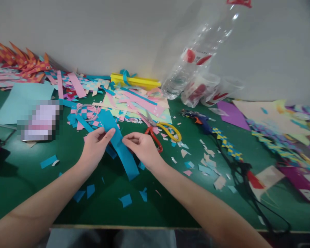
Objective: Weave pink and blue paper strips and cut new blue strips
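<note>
A strip of bright blue paper (119, 143) slants between my two hands above the green table. My left hand (95, 143) pinches its left edge, thumb on top. On the other edge, my right hand (142, 148) has thumb and finger pinched at the strip, lower down. Just beyond my right hand lie scissors (170, 131) with one yellow and one red handle, blades pointing away. Near my left hand is a heap of blue and pink paper scraps (80, 119), with a clear ring (87, 112) on top.
A blurred phone (40, 120) lies left, beside light blue paper (23, 100). A clear plastic bottle (193, 58) leans on the wall near plastic cups (201, 88). Woven paper strips (226, 143) and a black cord (255, 199) lie right. Small scraps (125, 199) litter the front.
</note>
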A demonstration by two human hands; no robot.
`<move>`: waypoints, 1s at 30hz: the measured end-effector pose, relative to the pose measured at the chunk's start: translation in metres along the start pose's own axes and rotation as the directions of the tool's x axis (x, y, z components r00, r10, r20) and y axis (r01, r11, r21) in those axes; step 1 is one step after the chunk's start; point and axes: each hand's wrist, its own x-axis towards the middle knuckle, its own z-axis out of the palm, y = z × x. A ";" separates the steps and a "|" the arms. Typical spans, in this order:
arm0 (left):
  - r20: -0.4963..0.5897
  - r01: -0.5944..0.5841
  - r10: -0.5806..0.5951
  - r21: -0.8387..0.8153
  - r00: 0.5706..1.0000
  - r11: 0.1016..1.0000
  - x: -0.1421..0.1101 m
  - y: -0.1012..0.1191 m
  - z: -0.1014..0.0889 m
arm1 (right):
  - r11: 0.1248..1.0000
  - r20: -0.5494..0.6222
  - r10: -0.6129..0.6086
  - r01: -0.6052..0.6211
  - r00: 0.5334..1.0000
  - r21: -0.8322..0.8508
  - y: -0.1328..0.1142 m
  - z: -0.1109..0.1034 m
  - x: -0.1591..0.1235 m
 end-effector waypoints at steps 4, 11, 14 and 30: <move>-0.048 0.024 -0.024 -0.002 0.999 1.000 0.000 -0.004 0.001 | 0.999 0.007 -0.036 0.036 0.999 -0.013 0.005 -0.002 -0.006; -0.062 0.019 -0.026 -0.114 0.998 0.993 0.005 -0.005 -0.002 | 0.967 -0.076 -0.230 0.220 0.970 -0.125 0.016 -0.007 -0.012; -0.049 0.013 -0.021 -0.157 0.999 0.987 0.006 0.001 -0.002 | 0.964 -0.083 -0.243 0.230 0.967 -0.136 0.020 -0.010 -0.011; -0.002 0.091 -0.094 -0.204 0.996 0.975 0.002 0.003 0.008 | 0.836 -0.071 -0.496 0.454 0.865 -0.309 0.015 -0.009 -0.023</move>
